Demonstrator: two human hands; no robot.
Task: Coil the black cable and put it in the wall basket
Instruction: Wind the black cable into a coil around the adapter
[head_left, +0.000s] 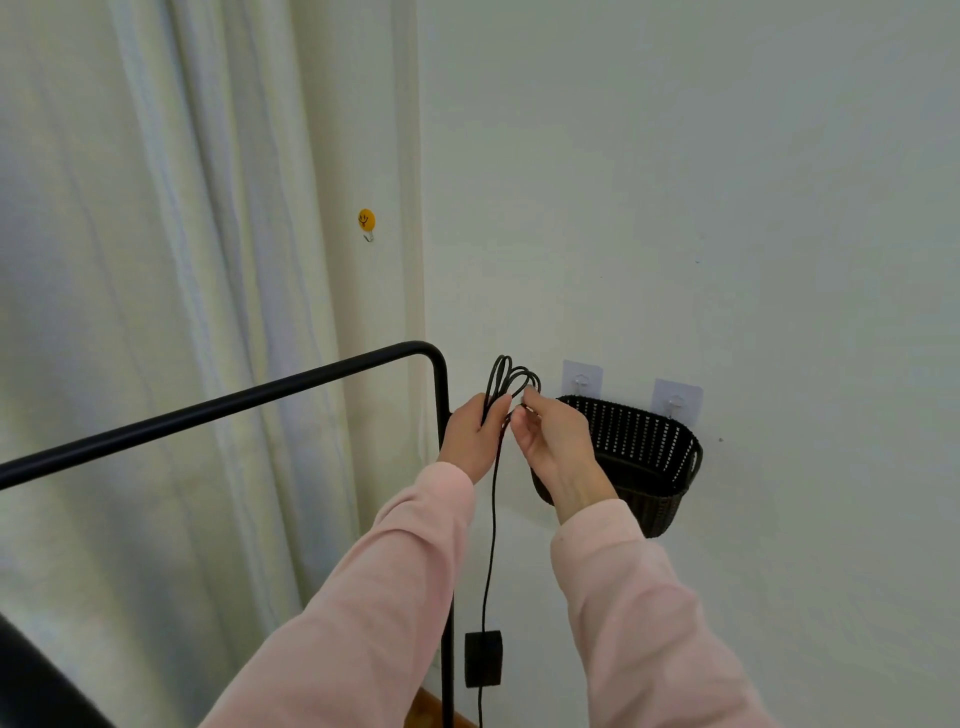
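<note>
left hand and right hand gripping looped black cable, wall basket beside

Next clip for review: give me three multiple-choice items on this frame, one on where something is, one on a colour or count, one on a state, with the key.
1. Where is the dark woven basket?
A. On the floor
B. Hung on the wall from clear adhesive hooks
C. On the black rail

2. What colour is the smiley hook by the curtain?
A. Yellow
B. Red
C. Blue

3. What state is the black cable in?
A. Fully coiled in the basket
C. Lying untouched
B. Partly looped in the left hand, a length with a black box hanging down

Key: 1 B, two hooks hold its rim; 2 A, plainly yellow; 3 B, loops stand above both hands, the right hand pinching one.
</note>
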